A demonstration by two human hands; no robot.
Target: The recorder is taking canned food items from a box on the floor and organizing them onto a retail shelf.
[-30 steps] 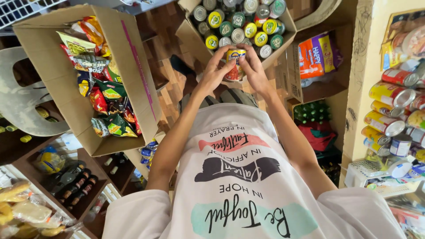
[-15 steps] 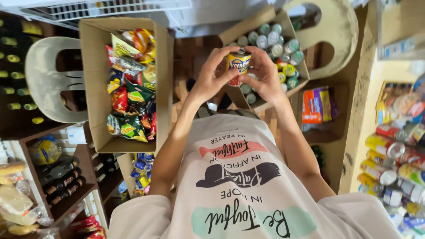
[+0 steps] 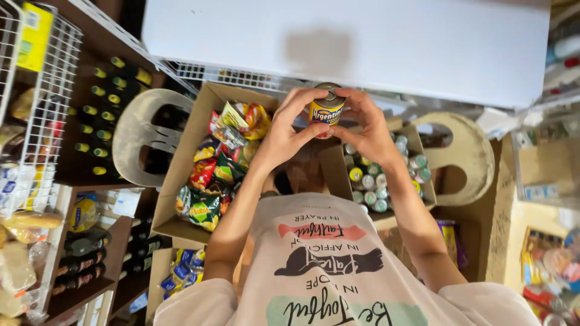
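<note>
1. While both of my hands close round it, the small round tin can (image 3: 326, 110), yellow-labelled with a dark blue band and a grey pull-ring lid, sits upright at chest height in front of me, above the gap between two boxes.
2. Left hand (image 3: 284, 136): fingers curled onto the can's left side, thumb low on the label. Right hand (image 3: 368, 130): fingers arched over the lid, thumb under the base. Both are clamped on it.
3. Doing this well, I reckon: grip by the fingertips, hold the tin level, and leave the label uncovered so it can be read.
4. Just below my right wrist, an open brown cardboard box (image 3: 426, 187) holds round tins (image 3: 368, 181) standing lid-up, silver, green and yellow.
5. Under my left forearm, a taller brown cardboard carton (image 3: 178, 181) is crammed with crinkly snack packets (image 3: 208, 181) in red, green and yellow.
6. Far left, dark bottles with yellow caps (image 3: 103, 102) line a wooden shelf beside a white wire rack (image 3: 51, 90).
7. Overhead, a plain white panel (image 3: 344, 42).
</note>
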